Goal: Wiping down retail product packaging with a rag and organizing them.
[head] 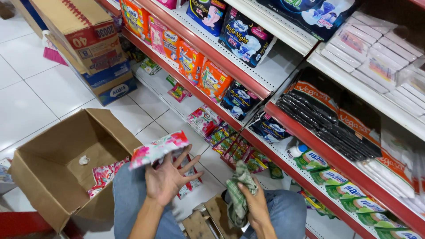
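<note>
1. I am seeing a flat pink-and-white packet (159, 149) with a flowery print, glossy, lying tilted with its left end lower than its right.
2. The packet is sitting across the fingertips of the left hand (168, 177), just above the person's left knee and just beside the near corner of the open cardboard box (48, 177).
3. The left hand is turning palm-up toward the camera, fingers spread wide and not curled; the packet is balancing on the fingertips rather than being clamped. I am logging this hand as open.
4. The right hand (252, 199) is closing in a fist around a green checked cloth (239, 188), which is bunching up above the knuckles and hanging down below them.
5. Both forearms are coming up from the bottom edge, over knees in blue jeans; the hands are staying well apart.
6. More pink packets (104, 175) are lying inside the box against its right wall.
7. Red-edged shelves (248, 86) full of soft packs are running diagonally to the right of the hands.
</note>
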